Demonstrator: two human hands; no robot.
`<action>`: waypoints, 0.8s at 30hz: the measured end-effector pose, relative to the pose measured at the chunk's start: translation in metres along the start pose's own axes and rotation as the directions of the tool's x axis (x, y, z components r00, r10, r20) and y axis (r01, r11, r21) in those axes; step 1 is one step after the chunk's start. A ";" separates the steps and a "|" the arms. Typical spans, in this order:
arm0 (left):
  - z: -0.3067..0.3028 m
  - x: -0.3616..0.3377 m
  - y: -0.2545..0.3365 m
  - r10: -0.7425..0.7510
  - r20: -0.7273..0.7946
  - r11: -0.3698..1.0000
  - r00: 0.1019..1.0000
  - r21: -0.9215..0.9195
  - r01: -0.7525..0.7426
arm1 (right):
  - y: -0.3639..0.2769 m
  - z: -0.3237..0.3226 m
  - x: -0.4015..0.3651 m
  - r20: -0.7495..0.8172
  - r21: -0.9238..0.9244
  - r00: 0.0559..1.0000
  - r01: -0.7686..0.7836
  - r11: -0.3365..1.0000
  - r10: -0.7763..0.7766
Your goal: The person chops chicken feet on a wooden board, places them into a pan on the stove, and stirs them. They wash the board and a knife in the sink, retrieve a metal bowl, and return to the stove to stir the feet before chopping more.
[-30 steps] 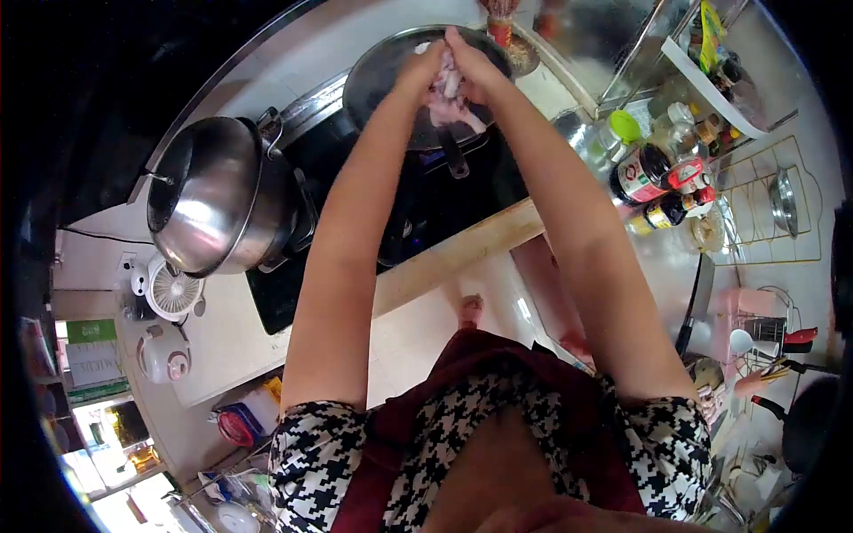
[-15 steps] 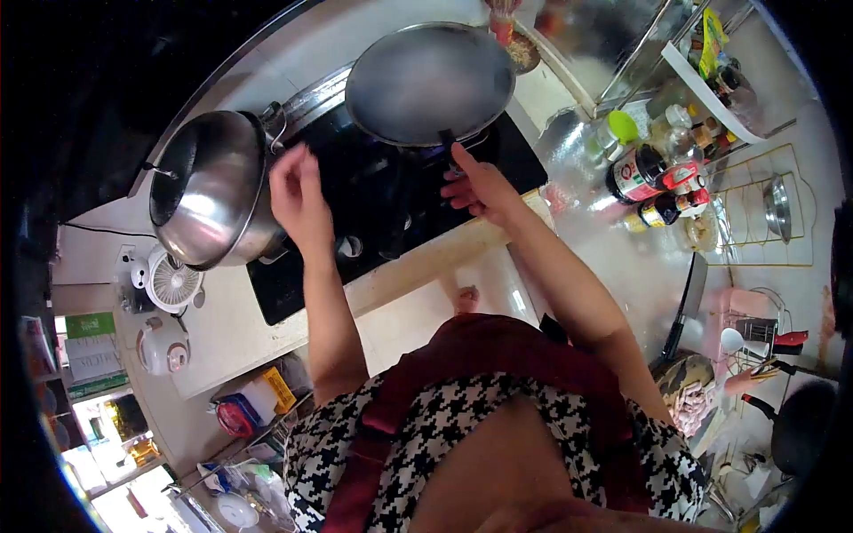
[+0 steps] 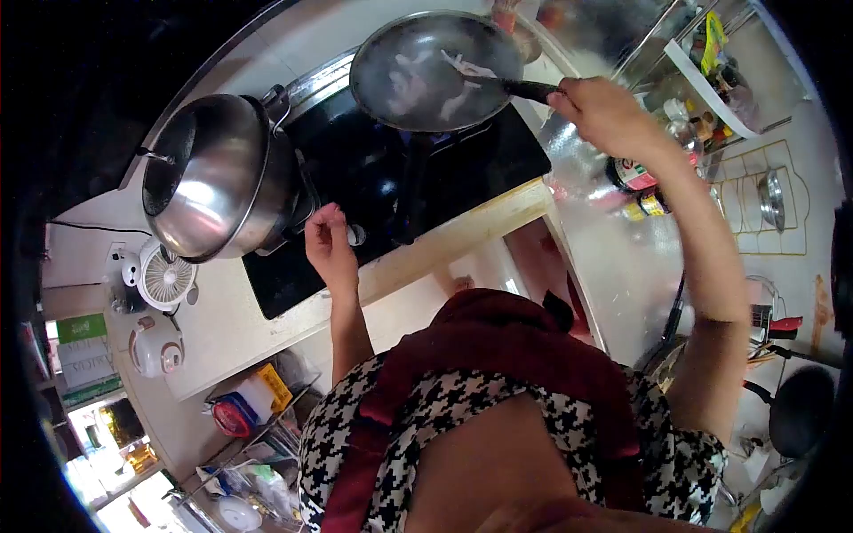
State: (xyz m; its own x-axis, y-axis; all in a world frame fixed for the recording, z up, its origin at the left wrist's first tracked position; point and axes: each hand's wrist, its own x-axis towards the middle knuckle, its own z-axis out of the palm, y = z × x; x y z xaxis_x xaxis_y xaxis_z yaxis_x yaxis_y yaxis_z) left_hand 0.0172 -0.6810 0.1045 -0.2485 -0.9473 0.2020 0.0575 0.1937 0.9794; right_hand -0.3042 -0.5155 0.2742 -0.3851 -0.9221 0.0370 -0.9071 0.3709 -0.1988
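Note:
My right hand [image 3: 608,114] is closed round the black handle of a spatula [image 3: 531,90], whose head reaches into a dark frying pan [image 3: 373,102]. Pale strips of food [image 3: 409,89] lie in the pan, and some sit at the spatula's head. Steam hazes the pan. Its own long handle [image 3: 416,178] points toward me over the black hob [image 3: 498,164]. My left hand [image 3: 330,242] has its fingers curled together, with nothing visible in them. It hovers by the hob's front edge beside a round knob [image 3: 355,234].
A big steel pot with a domed lid [image 3: 218,178] stands on the hob's left. A small white fan [image 3: 167,277] and white rice cooker [image 3: 156,346] are further left. Sauce bottles [image 3: 629,173] stand to the right. A black pan [image 3: 801,413] is at far right.
My right hand has moved up and right, and now grips the spatula. The left hand has come down toward the hob's front edge. Food strips now show in the pan, which looked hazy before.

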 end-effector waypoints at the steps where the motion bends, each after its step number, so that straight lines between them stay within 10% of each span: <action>1: 0.002 0.001 -0.002 0.016 0.019 1.000 1.000 -0.008 -0.016 | -0.002 -0.010 -0.005 -0.060 -0.217 0.982 0.160 0.963 -0.177; 2: 0.004 0.002 -0.004 0.034 0.039 0.999 0.999 -0.017 -0.034 | -0.006 -0.020 -0.009 -0.079 -0.431 0.931 0.289 0.855 -0.355; 5: 0.006 0.000 -0.020 0.009 0.093 0.999 0.996 -0.036 -0.006 | -0.038 -0.053 -0.021 0.069 -0.664 0.977 0.195 0.722 -0.201; 14: 0.000 -0.028 -0.055 -0.098 0.188 0.995 0.977 0.052 0.089 | -0.011 -0.092 -0.075 0.078 -0.869 0.930 0.241 0.432 -0.360; 22: 0.014 -0.050 -0.086 -0.020 0.275 0.992 0.961 0.128 -0.016 | -0.022 0.009 -0.075 0.128 -0.717 0.941 0.306 0.627 -0.313; 24: 0.022 -0.063 -0.077 -0.227 0.356 0.970 0.907 0.167 0.177 | -0.034 0.044 -0.076 0.085 -0.579 0.942 0.312 0.753 -0.326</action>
State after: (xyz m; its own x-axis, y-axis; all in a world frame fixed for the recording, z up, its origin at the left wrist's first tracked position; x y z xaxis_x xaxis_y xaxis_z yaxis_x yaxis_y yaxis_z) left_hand 0.0076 -0.6302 0.0166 -0.5823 -0.8121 -0.0370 -0.1499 0.0626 0.9867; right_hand -0.2365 -0.4634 0.2347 -0.0530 -0.9985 0.0166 -0.9016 0.0550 0.4290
